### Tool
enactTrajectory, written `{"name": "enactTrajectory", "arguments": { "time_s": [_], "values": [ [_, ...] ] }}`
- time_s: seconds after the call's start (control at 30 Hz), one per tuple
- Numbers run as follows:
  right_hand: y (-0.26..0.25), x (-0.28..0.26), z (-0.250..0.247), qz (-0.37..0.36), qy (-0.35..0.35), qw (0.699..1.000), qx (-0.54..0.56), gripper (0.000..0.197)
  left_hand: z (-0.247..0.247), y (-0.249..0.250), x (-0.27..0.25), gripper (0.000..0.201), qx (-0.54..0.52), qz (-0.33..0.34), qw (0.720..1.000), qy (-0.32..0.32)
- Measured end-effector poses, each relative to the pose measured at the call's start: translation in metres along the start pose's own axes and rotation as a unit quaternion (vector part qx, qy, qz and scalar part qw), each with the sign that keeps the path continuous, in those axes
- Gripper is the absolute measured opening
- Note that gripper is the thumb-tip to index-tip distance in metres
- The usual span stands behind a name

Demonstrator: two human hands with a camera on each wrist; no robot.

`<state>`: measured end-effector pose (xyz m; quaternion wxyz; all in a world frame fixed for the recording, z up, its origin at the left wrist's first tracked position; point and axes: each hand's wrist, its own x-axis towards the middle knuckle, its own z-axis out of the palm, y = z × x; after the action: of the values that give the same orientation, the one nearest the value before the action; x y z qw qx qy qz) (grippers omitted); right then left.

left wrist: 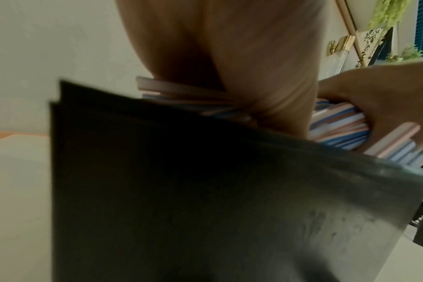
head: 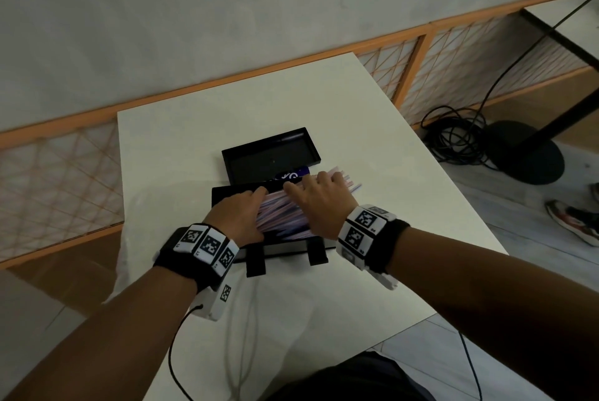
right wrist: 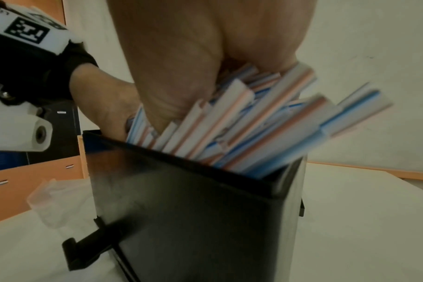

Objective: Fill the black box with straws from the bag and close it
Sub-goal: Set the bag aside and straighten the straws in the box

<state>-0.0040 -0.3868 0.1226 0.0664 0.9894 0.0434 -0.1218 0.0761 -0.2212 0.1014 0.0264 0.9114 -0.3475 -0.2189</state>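
Note:
On the white table stands the black box, packed with pink, blue and white striped straws that stick out slanted past its right end. My left hand lies flat on the straws' left part, index finger stretched along the box's far wall. Over their right part my right hand presses down with fingers spread. The wrist views show each palm, left and right, on the straws above the box wall. The black lid lies upside down behind the box. A clear bag lies crumpled at the left.
A dark blue printed packet sits at the lid's near edge. Two black tabs jut from the box's front. Right of the table, on the floor, are coiled cables, a round stand base and someone's shoe. An orange lattice partition runs behind.

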Motion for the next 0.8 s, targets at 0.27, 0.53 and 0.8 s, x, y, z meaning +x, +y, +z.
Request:
{"name": "enactTrajectory", "arguments": {
  "time_s": [0.27, 0.53, 0.8],
  "values": [
    [0.014, 0.009, 0.001, -0.03, -0.005, 0.999, -0.024, 0.07, 0.015, 0.005, 0.002, 0.073, -0.113, -0.025, 0.993, 0.01],
    [0.049, 0.008, 0.0, -0.084, -0.019, 0.995, -0.057, 0.074, 0.026, 0.035, 0.004, 0.092, -0.114, -0.056, 0.99, 0.063],
    [0.05, 0.011, 0.002, -0.12, -0.019, 0.991, -0.064, 0.072, 0.019, 0.041, 0.007, 0.079, -0.142, -0.099, 0.985, 0.005]
  ]
}}
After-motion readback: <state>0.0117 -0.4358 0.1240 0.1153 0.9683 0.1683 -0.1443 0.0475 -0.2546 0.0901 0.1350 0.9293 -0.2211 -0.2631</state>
